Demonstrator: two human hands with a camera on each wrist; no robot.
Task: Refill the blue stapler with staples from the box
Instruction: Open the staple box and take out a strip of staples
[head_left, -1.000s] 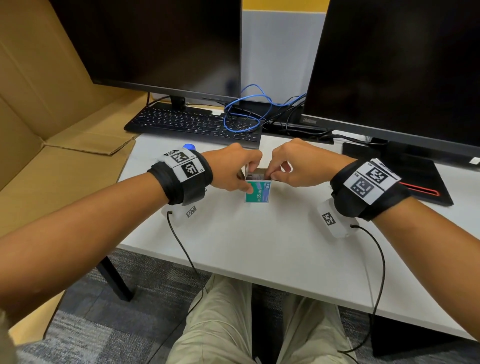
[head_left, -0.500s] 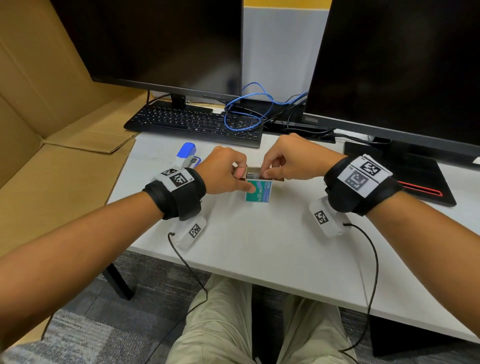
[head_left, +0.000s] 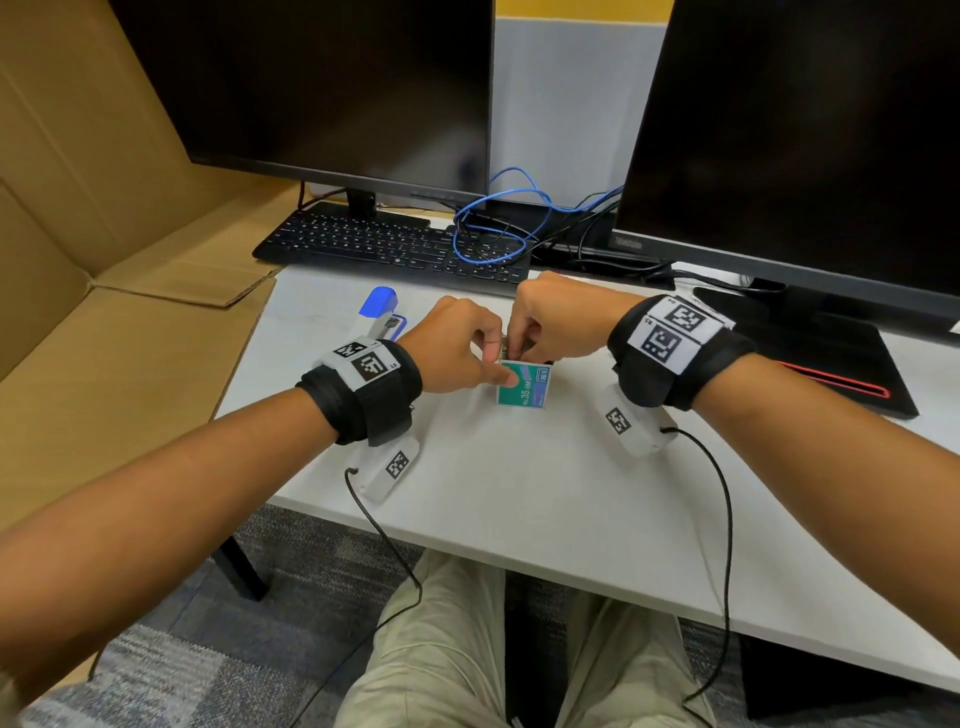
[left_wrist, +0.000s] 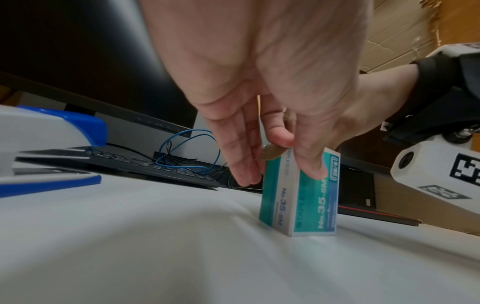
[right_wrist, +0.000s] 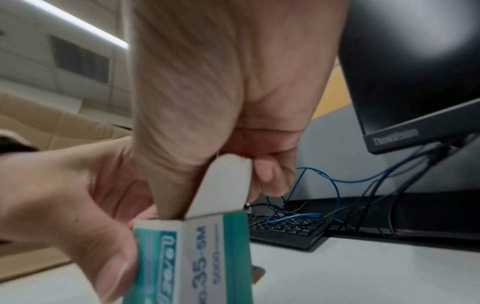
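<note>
Our left hand (head_left: 457, 345) pinches the staple box (head_left: 522, 387) standing mid-desk (head_left: 519, 499); our right hand (head_left: 558, 317) curls fingers into its open top. The blue stapler (head_left: 382, 312) lies far left, white desk open nearer us.

two dark monitors (head_left: 332, 88), black keyboard (head_left: 384, 244), blue cable (head_left: 488, 228), cardboard (head_left: 104, 338)

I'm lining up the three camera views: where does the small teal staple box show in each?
Head: teal cardboard staple box at centre, between both hands.
Left wrist: right of centre, standing on the white desk.
Right wrist: bottom, left of centre, flap open.
Shared landmark: looped blue cable.
</note>
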